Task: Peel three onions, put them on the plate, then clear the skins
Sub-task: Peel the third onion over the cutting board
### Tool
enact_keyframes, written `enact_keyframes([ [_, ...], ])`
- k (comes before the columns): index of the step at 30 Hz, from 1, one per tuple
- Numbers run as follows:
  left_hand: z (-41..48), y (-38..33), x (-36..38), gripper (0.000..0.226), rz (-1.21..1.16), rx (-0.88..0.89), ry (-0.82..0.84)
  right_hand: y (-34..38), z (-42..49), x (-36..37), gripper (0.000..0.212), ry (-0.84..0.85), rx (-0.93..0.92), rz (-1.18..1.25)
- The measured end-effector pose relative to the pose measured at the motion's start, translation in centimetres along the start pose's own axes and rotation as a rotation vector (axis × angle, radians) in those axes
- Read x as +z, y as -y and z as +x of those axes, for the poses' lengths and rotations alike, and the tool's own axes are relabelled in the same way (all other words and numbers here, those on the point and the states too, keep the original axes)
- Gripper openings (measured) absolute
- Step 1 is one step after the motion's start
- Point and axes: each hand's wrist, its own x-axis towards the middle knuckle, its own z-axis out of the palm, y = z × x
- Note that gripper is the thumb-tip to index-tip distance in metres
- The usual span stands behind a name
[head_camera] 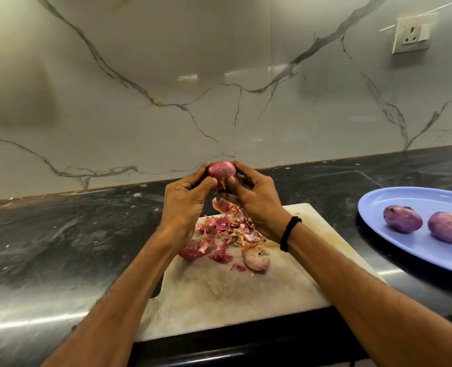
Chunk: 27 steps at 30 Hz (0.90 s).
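Nearest us, the pale cutting board [233, 295] lies on the dark counter [60, 234], and a loose pile of reddish skins [227, 234] is scattered across its far half. Above that pile, both hands are up. The left hand [185, 205] curls its fingers round the left side of the onion [221, 169], while the right hand [256, 200], a black band [290, 233] on its wrist, pinches the onion's right side, thumb pressed on the near face. Off to the right, the blue plate [394, 200] holds a peeled onion [402, 218] and a second peeled onion [449, 227] just beside it. Beyond, the marble wall [166, 75] carries a socket [413, 33] far right.
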Motion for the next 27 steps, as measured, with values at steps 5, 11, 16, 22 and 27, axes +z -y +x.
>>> enact_keyframes([
  [5, 0.11, 0.23, 0.11, 0.023, -0.081, -0.041, -0.022, 0.21, -0.01, -0.10, 0.032, -0.006, -0.005, -0.009],
  [11, 0.23, 0.30, -0.13, 0.024, -0.058, -0.019, -0.038, 0.16, -0.36, 0.10, 0.038, 0.020, 0.014, 0.005],
  [16, 0.52, 0.40, -0.17, 0.024, -0.058, -0.035, -0.065, -0.10, -0.27, 0.13, 0.033, 0.023, -0.017, -0.049],
  [22, 0.29, 0.28, -0.23, 0.031, -0.031, -0.009, -0.066, -0.11, -0.04, 0.07, 0.037, 0.027, 0.017, 0.012],
  [27, 0.35, 0.21, -0.03, 0.024, -0.091, -0.057, -0.048, -0.33, 0.35, -0.16, 0.041, -0.011, -0.004, -0.016],
])
